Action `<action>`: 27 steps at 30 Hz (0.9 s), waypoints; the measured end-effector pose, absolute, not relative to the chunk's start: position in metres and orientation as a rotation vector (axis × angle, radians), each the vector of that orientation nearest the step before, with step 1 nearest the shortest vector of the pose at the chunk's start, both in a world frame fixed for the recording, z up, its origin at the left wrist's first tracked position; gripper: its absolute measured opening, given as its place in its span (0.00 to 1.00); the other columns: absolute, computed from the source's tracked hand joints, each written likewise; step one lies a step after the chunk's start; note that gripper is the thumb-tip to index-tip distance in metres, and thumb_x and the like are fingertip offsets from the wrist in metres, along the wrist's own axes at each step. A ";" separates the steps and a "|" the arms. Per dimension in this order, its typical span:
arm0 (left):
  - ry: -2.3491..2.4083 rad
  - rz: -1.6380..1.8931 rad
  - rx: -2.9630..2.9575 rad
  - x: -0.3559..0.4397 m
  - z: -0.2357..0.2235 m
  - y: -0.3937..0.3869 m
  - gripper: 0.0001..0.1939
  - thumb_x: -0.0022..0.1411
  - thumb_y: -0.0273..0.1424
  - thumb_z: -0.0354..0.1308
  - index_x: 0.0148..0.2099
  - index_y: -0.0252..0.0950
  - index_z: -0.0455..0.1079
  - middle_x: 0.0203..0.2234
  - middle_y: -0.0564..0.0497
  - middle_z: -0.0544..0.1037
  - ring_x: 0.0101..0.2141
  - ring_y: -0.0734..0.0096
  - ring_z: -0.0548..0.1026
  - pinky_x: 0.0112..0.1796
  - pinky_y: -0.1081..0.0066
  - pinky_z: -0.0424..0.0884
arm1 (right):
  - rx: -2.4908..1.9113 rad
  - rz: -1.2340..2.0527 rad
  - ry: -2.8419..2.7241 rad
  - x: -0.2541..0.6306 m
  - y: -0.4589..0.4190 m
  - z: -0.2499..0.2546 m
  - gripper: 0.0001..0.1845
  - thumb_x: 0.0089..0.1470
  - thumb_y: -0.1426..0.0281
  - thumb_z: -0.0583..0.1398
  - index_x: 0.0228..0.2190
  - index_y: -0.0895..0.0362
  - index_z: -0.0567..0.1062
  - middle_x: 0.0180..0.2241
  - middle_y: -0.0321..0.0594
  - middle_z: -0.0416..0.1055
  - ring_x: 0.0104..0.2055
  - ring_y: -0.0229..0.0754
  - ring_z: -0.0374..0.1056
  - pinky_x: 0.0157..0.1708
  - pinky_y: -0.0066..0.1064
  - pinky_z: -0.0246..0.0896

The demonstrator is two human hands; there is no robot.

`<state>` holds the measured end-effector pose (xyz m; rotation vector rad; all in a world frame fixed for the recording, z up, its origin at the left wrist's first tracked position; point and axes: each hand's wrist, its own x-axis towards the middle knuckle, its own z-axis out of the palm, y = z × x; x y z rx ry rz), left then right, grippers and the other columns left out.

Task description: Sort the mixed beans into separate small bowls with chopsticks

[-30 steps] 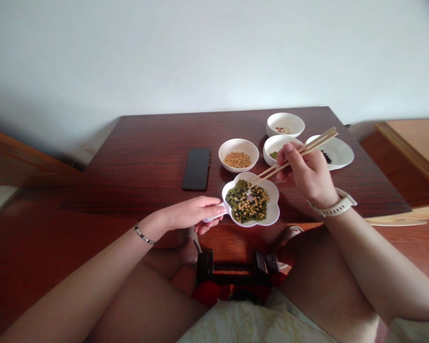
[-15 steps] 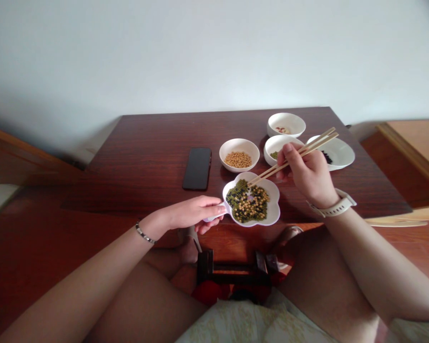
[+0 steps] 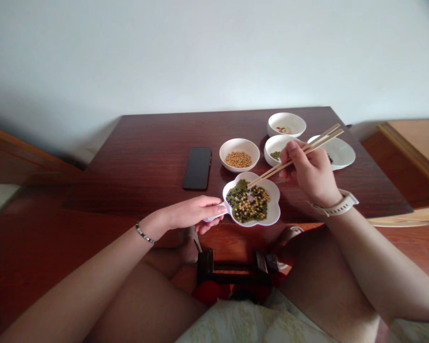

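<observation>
My left hand (image 3: 200, 213) grips the short handle of a white flower-shaped dish (image 3: 274, 209) at the table's front edge. Mixed beans (image 3: 250, 202), green, black and yellow, cover much of its bottom. In my right hand (image 3: 312, 174) is a pair of wooden chopsticks (image 3: 282, 164), slanting down to the left. Their tips are close together at the beans near the dish's upper middle; whether a bean is between them I cannot tell. Just behind the dish is a white bowl (image 3: 226, 159) of yellow beans. My right hand partly covers a bowl of green beans (image 3: 270, 155).
A black phone (image 3: 197, 168) lies on the dark wooden table (image 3: 157, 143) left of the bowls. At the back right stands a bowl (image 3: 286, 131) with a few red and white pieces. A wider white dish (image 3: 343, 155) with dark beans sits farther right, near the table's right edge.
My right hand has shifted slightly to the right, and the upper ends of the chopsticks have moved with it. The tips remain over the dish. My left hand and the dish stay in place.
</observation>
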<state>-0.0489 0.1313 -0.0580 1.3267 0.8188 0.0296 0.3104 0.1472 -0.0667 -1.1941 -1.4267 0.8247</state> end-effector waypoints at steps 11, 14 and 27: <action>0.827 0.032 1.335 -0.047 -0.057 0.131 0.28 0.91 0.55 0.68 0.44 0.39 0.71 0.35 0.56 0.75 0.28 0.74 0.73 0.32 0.69 0.65 | -1.236 0.837 -1.470 0.311 0.147 -0.069 0.43 0.74 0.23 0.69 0.32 0.48 0.81 0.21 0.40 0.77 0.21 0.43 0.69 0.21 0.36 0.61; 0.817 0.035 1.329 -0.048 -0.058 0.131 0.27 0.92 0.55 0.67 0.45 0.39 0.72 0.36 0.56 0.75 0.28 0.75 0.73 0.32 0.69 0.65 | -1.245 0.823 -1.460 0.310 0.145 -0.067 0.44 0.73 0.22 0.70 0.32 0.48 0.81 0.22 0.40 0.77 0.22 0.44 0.71 0.22 0.36 0.62; 0.840 0.020 1.326 -0.046 -0.052 0.130 0.27 0.92 0.54 0.68 0.44 0.40 0.71 0.33 0.58 0.75 0.28 0.74 0.73 0.33 0.68 0.65 | -1.265 0.837 -1.444 0.311 0.143 -0.062 0.44 0.71 0.21 0.70 0.32 0.49 0.81 0.22 0.39 0.77 0.21 0.42 0.68 0.22 0.37 0.58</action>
